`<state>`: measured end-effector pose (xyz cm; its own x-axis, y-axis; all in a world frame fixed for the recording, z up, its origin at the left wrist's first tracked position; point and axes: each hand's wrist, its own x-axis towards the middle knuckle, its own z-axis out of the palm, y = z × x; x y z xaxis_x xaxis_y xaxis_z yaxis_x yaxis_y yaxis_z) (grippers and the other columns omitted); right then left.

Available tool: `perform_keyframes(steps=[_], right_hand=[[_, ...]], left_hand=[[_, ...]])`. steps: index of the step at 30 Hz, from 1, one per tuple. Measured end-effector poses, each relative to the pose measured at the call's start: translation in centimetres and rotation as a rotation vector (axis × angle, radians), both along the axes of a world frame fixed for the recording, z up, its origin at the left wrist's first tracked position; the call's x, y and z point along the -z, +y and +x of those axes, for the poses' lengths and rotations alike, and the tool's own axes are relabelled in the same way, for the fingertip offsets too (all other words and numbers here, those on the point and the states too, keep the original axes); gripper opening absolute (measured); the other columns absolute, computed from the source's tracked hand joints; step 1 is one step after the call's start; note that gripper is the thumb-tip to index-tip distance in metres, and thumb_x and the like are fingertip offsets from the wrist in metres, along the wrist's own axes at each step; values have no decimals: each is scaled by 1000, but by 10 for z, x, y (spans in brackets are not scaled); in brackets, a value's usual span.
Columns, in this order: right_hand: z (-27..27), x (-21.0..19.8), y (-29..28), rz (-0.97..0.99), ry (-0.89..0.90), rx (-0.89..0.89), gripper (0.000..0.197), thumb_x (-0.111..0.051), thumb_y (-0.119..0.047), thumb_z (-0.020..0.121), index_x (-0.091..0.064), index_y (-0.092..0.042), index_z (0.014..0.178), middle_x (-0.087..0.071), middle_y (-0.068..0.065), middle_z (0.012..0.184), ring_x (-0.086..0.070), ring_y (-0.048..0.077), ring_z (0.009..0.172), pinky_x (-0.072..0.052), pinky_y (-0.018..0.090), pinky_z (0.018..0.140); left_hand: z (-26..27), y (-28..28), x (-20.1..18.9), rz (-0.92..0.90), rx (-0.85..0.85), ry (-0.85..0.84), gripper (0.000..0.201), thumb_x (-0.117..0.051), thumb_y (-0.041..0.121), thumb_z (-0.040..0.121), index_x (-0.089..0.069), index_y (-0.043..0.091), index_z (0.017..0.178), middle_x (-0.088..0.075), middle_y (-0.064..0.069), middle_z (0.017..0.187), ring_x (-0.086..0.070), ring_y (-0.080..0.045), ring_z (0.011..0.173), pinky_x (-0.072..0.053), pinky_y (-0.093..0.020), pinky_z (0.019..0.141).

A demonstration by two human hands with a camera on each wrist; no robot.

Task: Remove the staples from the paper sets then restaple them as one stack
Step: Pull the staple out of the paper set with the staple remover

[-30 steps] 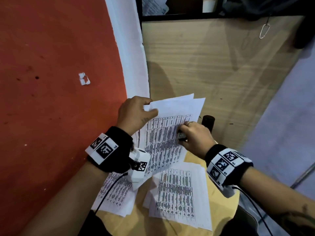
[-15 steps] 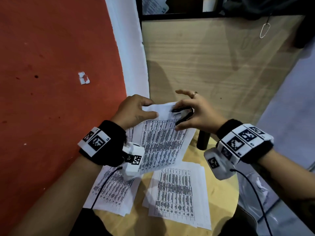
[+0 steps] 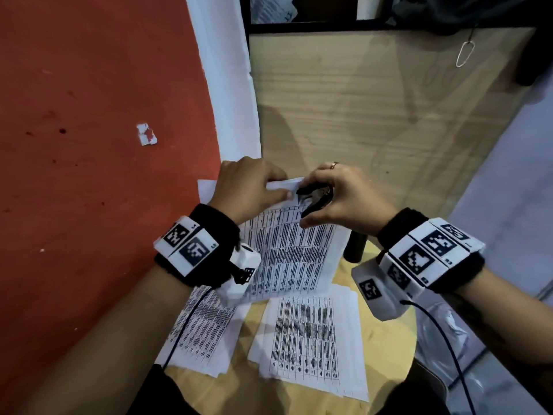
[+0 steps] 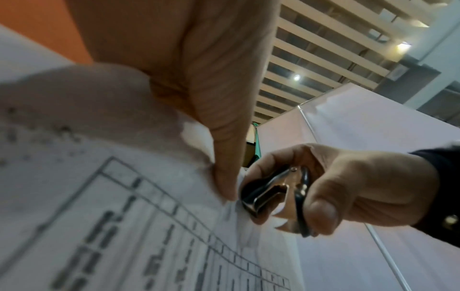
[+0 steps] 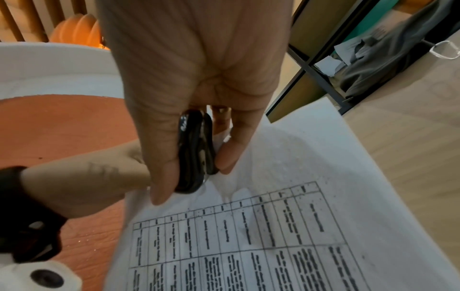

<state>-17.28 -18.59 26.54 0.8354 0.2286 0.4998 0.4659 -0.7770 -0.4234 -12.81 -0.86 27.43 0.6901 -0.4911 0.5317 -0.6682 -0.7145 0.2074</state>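
Observation:
My left hand (image 3: pixel 263 190) pinches the top corner of a printed paper set (image 3: pixel 287 256) and holds it raised and tilted above the table. My right hand (image 3: pixel 338 199) grips a black staple remover (image 3: pixel 314 200) between thumb and fingers. Its metal claws touch the paper's top edge right beside my left thumb (image 4: pixel 224 181). The left wrist view shows the staple remover (image 4: pixel 273 195) against the paper (image 4: pixel 124 226). The right wrist view shows the staple remover (image 5: pixel 195 153) pressed onto the sheet (image 5: pixel 286 226). The staple itself is hidden.
Two more printed paper sets (image 3: pixel 203 327) (image 3: pixel 311 339) lie on the small round wooden table (image 3: pixel 386 348). A dark upright object (image 3: pixel 354 247) stands behind my right wrist. A red wall (image 3: pixel 89 145) is at the left, a wooden panel (image 3: pixel 374 115) ahead.
My right hand came up from the paper's right edge with the staple remover and brought it to the top corner. My left hand shifted its pinch closer to that corner.

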Motion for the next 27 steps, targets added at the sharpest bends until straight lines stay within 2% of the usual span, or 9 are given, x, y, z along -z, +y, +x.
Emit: perform_keyframes(steps=[2,4,6,8,10,14,20,24,27], right_hand=[[-1,2,-2,-16,-60,-2,52,-91,-18,48,-71,-9,95,-62,9,98,-59,21,89,-45,21,80],[-3,5,-1,-15,-182,-16,49,-87,-12,52,-69,-4,96,-60,14,104,-58,23,94,-38,9,80],[-5,9,2,-50,-316,-27,43,-78,-8,57,-66,-1,99,-59,17,106,-58,27,95,-42,18,81],[-6,12,6,-146,-433,-13,42,-74,-8,60,-65,-2,101,-62,14,104,-59,32,92,-48,32,74],[-6,14,9,-216,-522,-12,41,-75,-7,59,-66,-2,99,-65,12,101,-60,34,86,-47,33,67],[-7,12,11,-280,-618,-38,38,-75,-3,59,-67,-1,95,-67,13,96,-60,35,79,-53,33,62],[-11,6,14,-336,-646,-52,26,-70,-1,64,-68,-1,90,-66,12,88,-60,35,75,-52,37,54],[-11,6,15,-347,-638,-40,20,-69,-2,67,-67,-1,87,-64,14,85,-59,35,75,-52,37,54],[-11,6,16,-355,-626,-33,19,-69,-3,68,-67,-1,86,-64,13,85,-59,34,76,-51,38,53]], left_hand=[[3,3,3,-67,60,55,16,-69,39,82,-72,24,80,-38,12,46,-45,-15,57,-26,-28,62],[8,6,7,-132,121,133,16,-72,39,78,-69,26,69,-41,11,43,-42,-9,54,-27,-27,59],[13,7,10,-215,167,214,26,-71,46,70,-61,25,57,-44,8,45,-40,-7,52,-28,-28,57],[13,5,11,-282,210,260,39,-65,53,63,-64,15,60,-45,0,51,-39,-9,54,-31,-30,58],[11,4,9,-325,253,310,46,-65,55,61,-67,9,67,-43,-5,56,-40,-8,58,-32,-30,58],[6,6,5,-387,312,407,31,-73,41,65,-64,13,59,-38,0,60,-38,-8,62,-28,-30,59],[2,6,3,-436,324,445,48,-72,50,58,-65,3,64,-41,-3,61,-39,-7,61,-27,-28,58],[-1,5,2,-429,284,421,27,-74,43,60,-62,19,53,-38,3,56,-36,-4,57,-26,-28,56],[-1,6,2,-433,280,412,24,-73,37,64,-61,19,52,-37,3,55,-35,-4,56,-26,-28,56]])
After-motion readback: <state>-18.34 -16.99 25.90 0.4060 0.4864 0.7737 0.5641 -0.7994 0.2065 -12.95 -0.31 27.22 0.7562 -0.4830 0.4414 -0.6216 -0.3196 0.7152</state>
